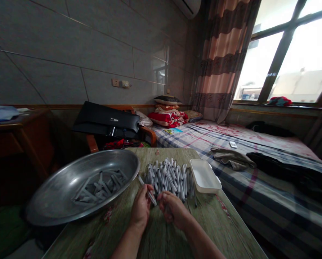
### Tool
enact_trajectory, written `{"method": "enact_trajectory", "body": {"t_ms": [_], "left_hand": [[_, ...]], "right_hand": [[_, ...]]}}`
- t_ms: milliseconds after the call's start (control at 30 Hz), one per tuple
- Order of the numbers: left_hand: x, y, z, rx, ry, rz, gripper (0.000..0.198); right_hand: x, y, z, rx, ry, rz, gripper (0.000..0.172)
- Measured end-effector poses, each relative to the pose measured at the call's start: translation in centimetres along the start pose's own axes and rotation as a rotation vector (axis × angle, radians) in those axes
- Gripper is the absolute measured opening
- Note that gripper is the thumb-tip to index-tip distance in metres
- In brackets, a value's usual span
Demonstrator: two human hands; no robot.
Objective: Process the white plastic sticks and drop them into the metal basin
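A pile of several grey-white pens [169,176] lies on the small green table [161,237]. My left hand [141,208] is closed round one pen [147,190], its tip pointing up and to the left. Right beside it, my right hand [172,208] is curled in a pinch at the near edge of the pile; what its fingers hold is too small to make out. A wide metal basin [55,201] with several pens [100,187] in it sits at the table's left. A white plastic tray [205,176] rests to the right of the pile.
A bed [258,169] with a plaid cover, clothes and folded quilts [168,117] runs along the right, touching the table. A black bag [107,120] lies on a wooden chair behind the table. A wooden desk [15,133] stands at far left; window and curtain behind.
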State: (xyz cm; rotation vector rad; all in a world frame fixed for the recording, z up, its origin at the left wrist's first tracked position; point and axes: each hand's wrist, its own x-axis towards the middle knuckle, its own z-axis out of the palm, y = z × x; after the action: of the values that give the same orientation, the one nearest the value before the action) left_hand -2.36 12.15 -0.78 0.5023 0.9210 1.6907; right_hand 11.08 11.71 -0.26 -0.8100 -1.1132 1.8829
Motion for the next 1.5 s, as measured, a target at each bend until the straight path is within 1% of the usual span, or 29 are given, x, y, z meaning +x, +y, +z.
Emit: {"method": "enact_trajectory", "body": {"t_ms": [67, 100, 200, 267, 333, 367, 467, 567, 633, 700, 767, 833, 900, 967, 1067, 1133, 1200, 1267, 1333, 1500], "left_hand": [[0.0, 0.3, 0.1, -0.031, 0.019, -0.062, 0.037], [-0.1, 0.5, 0.1, -0.038, 0.005, -0.084, 0.036], [-0.7, 0.9, 0.5, -0.021, -0.114, -0.107, 0.037], [-1.1, 1.1, 0.7, 0.013, -0.2, -0.133, 0.043], [-1.4, 1.2, 0.7, 0.033, -0.251, -0.168, 0.051], [-1.4, 1.3, 0.6, 0.031, -0.265, -0.192, 0.052], [-1.4, 1.4, 0.1, -0.034, -0.352, -0.317, 0.039], [-1.3, 1.4, -0.5, -0.118, -0.468, -0.478, 0.026], [-1.5, 1.4, -0.6, -0.15, -0.516, -0.537, 0.021], [-1.6, 1.5, -0.4, -0.185, -0.523, -0.549, 0.019], [-1.7, 1.6, -0.1, -0.223, -0.483, -0.518, 0.019], [-1.7, 1.8, 0.1, -0.243, -0.42, -0.455, 0.018], [-1.7, 1.8, 0.3, -0.211, -0.377, -0.364, 0.026], [-1.7, 1.5, 0.3, -0.096, -0.338, -0.261, 0.03], [-1.7, 1.0, 0.4, 0.106, -0.256, -0.124, 0.028], [-1.6, 0.8, 0.4, 0.167, -0.219, -0.06, 0.032], [-1.5, 0.9, 0.5, 0.187, -0.207, -0.02, 0.034], [-1.4, 1.0, 0.6, 0.204, -0.198, -0.001, 0.034], [-1.4, 1.1, 0.6, 0.218, -0.185, 0.007, 0.035], [-0.9, 0.6, 0.3, 0.225, -0.139, 0.019, 0.038]], "right_hand": [[-0.1, -0.1, 0.0, 0.049, -0.012, 0.026, 0.019], [-0.1, -0.1, 0.1, 0.067, -0.02, 0.034, 0.017], [-0.1, 0.0, 0.4, 0.076, -0.007, 0.033, 0.02], [0.0, 0.1, 0.3, 0.096, 0.016, 0.011, 0.022], [0.1, 0.0, 0.1, 0.16, 0.022, -0.005, 0.026], [0.1, -0.1, 0.0, 0.205, 0.024, -0.012, 0.028], [0.2, -0.3, -0.4, 0.313, 0.029, -0.019, 0.033], [0.3, -0.3, -0.6, 0.318, 0.059, -0.06, 0.036], [0.4, -0.3, -0.7, 0.288, 0.108, -0.112, 0.039], [0.5, -0.2, -0.9, 0.255, 0.152, -0.14, 0.04], [0.6, -0.2, -0.9, 0.237, 0.168, -0.14, 0.042], [0.6, -0.2, -0.9, 0.236, 0.164, -0.137, 0.044], [0.5, -0.2, -0.9, 0.239, 0.158, -0.133, 0.044], [0.5, -0.1, -0.8, 0.233, 0.151, -0.116, 0.045], [0.6, 0.0, -0.7, 0.207, 0.149, -0.041, 0.046], [0.6, 0.2, -0.6, 0.177, 0.149, 0.021, 0.047], [0.6, 0.3, -0.6, 0.121, 0.14, 0.057, 0.051], [0.6, 0.5, -0.6, 0.061, 0.126, 0.056, 0.055], [0.6, 0.6, -0.6, 0.043, 0.114, 0.036, 0.055], [0.1, 0.3, -0.3, 0.104, 0.067, 0.003, 0.048]]}}
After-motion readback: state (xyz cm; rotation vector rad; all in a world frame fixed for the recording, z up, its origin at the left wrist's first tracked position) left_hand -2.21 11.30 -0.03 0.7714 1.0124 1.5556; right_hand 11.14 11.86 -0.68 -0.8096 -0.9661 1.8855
